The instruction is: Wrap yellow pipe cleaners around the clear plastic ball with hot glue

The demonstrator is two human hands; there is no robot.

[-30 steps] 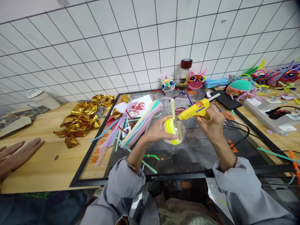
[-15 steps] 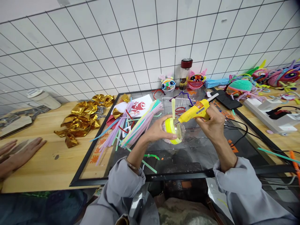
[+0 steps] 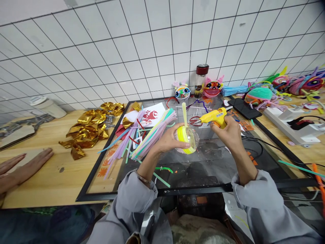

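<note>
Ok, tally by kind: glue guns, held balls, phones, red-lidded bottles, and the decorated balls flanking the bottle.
Glue gun, right hand: 1
Held ball, left hand: 1
Phone: 1
Red-lidded bottle: 1
Decorated balls: 2
Total: 6

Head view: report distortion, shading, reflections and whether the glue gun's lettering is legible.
In the head view, grid lines on the tiled wall lean outward toward both sides; the top right corner darkens; the glass panel shows faint lines and patches, perhaps reflections; the yellow hot glue gun has a clear outline, but its lettering is too small to read.
</note>
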